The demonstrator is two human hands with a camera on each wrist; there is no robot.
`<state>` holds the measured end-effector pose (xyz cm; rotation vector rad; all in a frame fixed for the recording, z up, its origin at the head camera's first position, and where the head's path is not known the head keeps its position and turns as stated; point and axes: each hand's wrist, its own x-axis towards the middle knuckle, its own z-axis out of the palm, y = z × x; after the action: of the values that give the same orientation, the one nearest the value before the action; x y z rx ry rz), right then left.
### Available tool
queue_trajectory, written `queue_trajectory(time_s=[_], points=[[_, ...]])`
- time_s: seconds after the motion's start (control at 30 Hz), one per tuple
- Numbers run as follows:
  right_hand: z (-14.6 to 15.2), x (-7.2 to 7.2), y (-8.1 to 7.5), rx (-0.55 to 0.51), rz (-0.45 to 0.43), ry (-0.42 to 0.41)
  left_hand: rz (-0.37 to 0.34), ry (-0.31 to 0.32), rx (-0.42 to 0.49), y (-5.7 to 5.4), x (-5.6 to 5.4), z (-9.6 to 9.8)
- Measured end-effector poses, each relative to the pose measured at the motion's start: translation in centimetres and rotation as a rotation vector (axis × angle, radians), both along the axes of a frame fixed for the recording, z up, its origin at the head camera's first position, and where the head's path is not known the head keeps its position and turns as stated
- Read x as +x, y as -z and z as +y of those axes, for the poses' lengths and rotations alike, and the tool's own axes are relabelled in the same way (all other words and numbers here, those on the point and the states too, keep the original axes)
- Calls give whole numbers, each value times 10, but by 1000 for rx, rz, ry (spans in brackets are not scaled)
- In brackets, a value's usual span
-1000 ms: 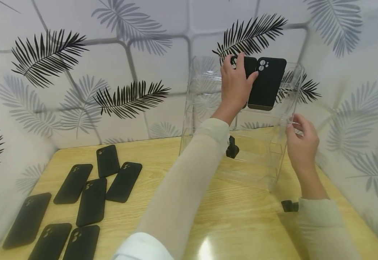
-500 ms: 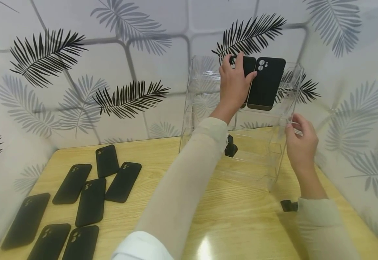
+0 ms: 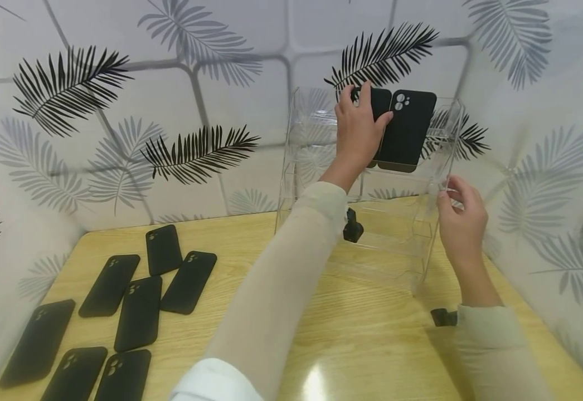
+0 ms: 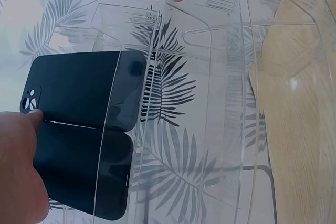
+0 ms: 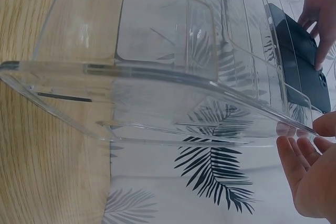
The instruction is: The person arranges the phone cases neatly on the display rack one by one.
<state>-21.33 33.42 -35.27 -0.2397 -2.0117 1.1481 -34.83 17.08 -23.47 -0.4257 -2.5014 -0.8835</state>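
On the top tier of a clear acrylic display stand, two black phone cases stand side by side. My left hand holds the left phone case, its fingers at the camera cutout and upper edge. Its thumb lies at the seam beside the right phone case. In the left wrist view, both case bottoms sit behind the tier's clear front lip. Lower down, my right hand pinches the edge of the stand's right side panel between thumb and fingers, as the right wrist view also shows.
Several black phone cases lie spread over the left of the wooden table. A small black device shows by the left cuff, another black piece by the right cuff. A leaf-patterned wall rises close behind the stand.
Both hands keep their places on the phone case and the stand's side. The head view has shifted very slightly, moving the scene a little to the left.
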Motion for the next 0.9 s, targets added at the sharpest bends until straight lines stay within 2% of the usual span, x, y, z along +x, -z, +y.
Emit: queue_trajectory(time_s=[0.3, 0.4, 0.5, 0.6, 0.73, 0.9], points=[[2, -1, 2, -9, -10, 3, -7, 65, 73, -2, 1, -13], [1, -1, 2, -17, -11, -4, 17, 98, 99, -1, 5, -25], [-1, -3, 2, -24, -12, -14, 44, 134, 124, 3, 13, -44], [-3, -5, 2, -27, -9, -18, 51, 181, 163, 11, 24, -66], [-2, -5, 3, -26, -8, -9, 38, 229, 201, 28, 36, -96], [0, -3, 3, -35, -9, -4, -2, 231, 194, 55, 44, -137]])
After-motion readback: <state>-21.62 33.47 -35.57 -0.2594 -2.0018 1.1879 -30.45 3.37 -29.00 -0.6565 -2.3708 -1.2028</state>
